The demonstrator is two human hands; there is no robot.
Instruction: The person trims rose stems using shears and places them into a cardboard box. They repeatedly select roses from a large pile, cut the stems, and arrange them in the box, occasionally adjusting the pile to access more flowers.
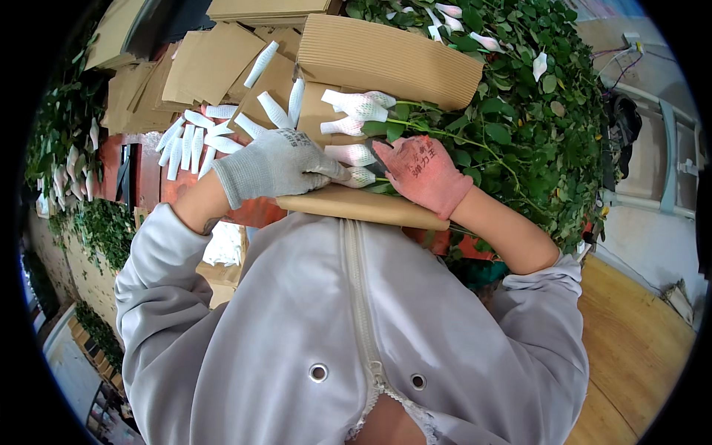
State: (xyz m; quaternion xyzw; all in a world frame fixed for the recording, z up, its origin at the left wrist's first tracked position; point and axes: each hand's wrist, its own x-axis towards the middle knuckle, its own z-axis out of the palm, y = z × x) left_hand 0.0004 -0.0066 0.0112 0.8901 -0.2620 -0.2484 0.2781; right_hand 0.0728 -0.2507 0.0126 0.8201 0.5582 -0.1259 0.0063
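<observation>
My left hand (286, 162), in a grey knit glove, has its thumb and fingers closed about the tip of a net-sleeved flower bud (360, 177). That bud lies nearest to me, just above a folded brown cardboard wrap (361, 204). My right hand (427, 173), in a pink-red glove with dark fingertips, is curled at the base of another sleeved bud (346, 154); its fingers hide the stem there. Farther out, more sleeved buds (361, 107) lie on the cardboard sheet (321, 100), their leafy stems (467, 136) running right.
Loose white foam net sleeves (192, 142) lie on the red tabletop (147, 178) at left. Brown cardboard sheets (206, 64) are piled behind them. Corrugated cardboard (389, 58) stands beyond the buds. A large heap of leafy stems (534, 139) fills the right side.
</observation>
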